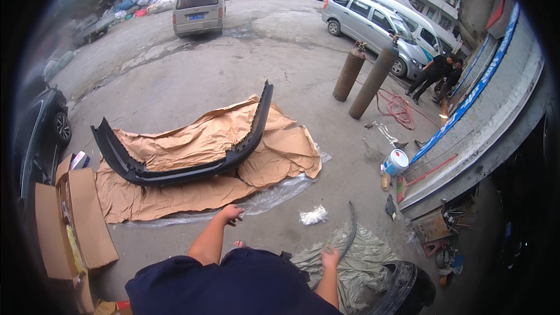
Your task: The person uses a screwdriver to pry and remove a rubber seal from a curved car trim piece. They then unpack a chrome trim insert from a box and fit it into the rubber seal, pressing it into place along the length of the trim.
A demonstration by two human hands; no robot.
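Observation:
A black car bumper (175,166) lies on the concrete ground, mostly wrapped in brown masking paper (198,140) that also spreads under it with clear plastic sheet at the edge. My left hand (230,214) hangs just above the near edge of the paper, fingers loosely curled, holding nothing. My right hand (330,256) is lower right, fingers apart, beside a thin black curved trim strip (352,230) that lies over a grey-green cloth (361,254); whether it touches the strip is unclear. A crumpled bit of clear plastic (314,215) lies between the hands.
An open cardboard box (73,221) sits at left beside a dark car (41,134). Two gas cylinders (364,79) with red hose (399,108) stand beyond, a white bucket (396,161) and tools at right. Vans are parked behind; two people (434,76) bend by the wall.

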